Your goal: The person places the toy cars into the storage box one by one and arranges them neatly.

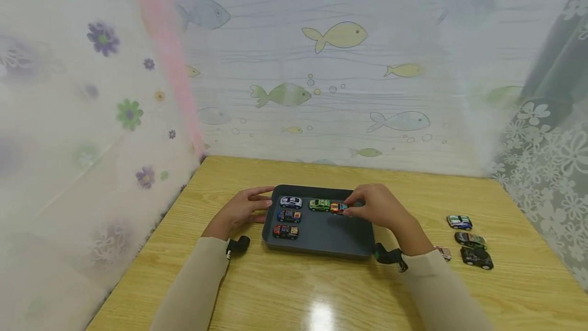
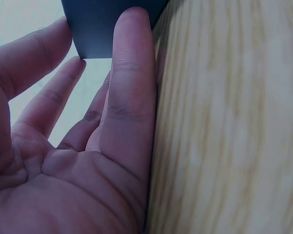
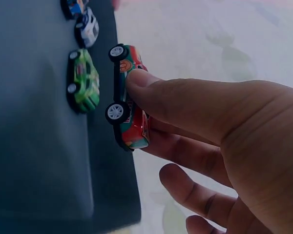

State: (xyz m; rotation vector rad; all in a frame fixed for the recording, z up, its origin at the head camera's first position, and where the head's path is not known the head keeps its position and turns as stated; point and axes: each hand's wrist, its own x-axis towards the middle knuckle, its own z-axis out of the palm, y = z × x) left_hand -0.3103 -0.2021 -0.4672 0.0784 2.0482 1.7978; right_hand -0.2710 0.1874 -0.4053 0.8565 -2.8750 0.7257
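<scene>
A grey tray (image 1: 331, 239) lies on the wooden table. My left hand (image 1: 240, 212) is at its left end, and in the left wrist view the fairly straight fingers (image 2: 132, 73) reach up to the tray wall. My right hand (image 1: 380, 207) pinches a red and teal toy car (image 3: 136, 131) between thumb and fingers, held above the tray. In the tray, a green toy car (image 1: 319, 205) is just left of the held one. Down the tray's left side stand a white toy car (image 1: 291, 202), a blue one (image 1: 288, 215) and a red and black one (image 1: 285, 232).
On the table to the right are a white-and-green toy car (image 1: 459, 222), a dark patterned one (image 1: 470, 240) and a black one (image 1: 476, 258). Another toy car (image 1: 444, 253) is partly hidden by the right sleeve (image 1: 441, 285). A fish-print curtain (image 1: 340, 116) hangs behind the table.
</scene>
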